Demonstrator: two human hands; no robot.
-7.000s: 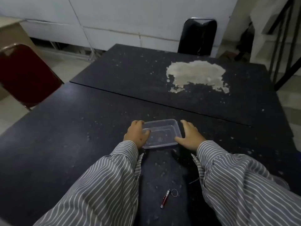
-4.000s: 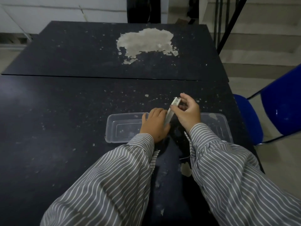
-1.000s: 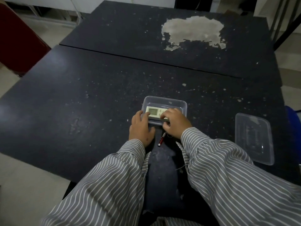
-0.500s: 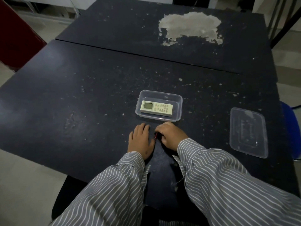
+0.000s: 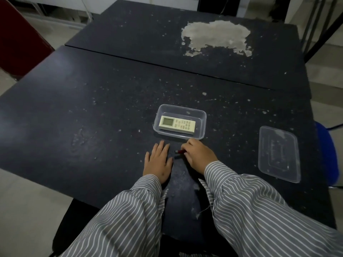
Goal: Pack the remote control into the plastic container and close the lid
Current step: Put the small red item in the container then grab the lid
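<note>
Seated figure at a dark, paint-flecked table (image 5: 92, 112), seen from above the hands; the clear plastic container (image 5: 202, 125) stands open on the tabletop just beyond both hands, its long side running left to right; the remote control (image 5: 177, 124) lies flat on the container's floor, face up, its small screen toward the left end and its keys toward the right; the lid (image 5: 279, 153) lies apart from the container, well off to the right near the table's edge, resting flat on the surface; the left hand (image 5: 157, 161) lies palm down on the table with the fingers spread and straight, holding nothing; the right hand (image 5: 199, 154) sits just beside it, near the container's front wall without touching it, with the fingers curled around a small red pen-like object (image 5: 179, 151); only the object's left end shows beyond the fingers, so its full shape cannot be told; both arms wear grey striped sleeves (image 5: 130, 219); a second dark table (image 5: 148, 34) abuts the far side of the first, with a large pale patch (image 5: 216, 37) where its coating has flaked away; a red chair (image 5: 20, 39) stands at the far left and a blue chair (image 5: 329, 154) at the right edge.
</note>
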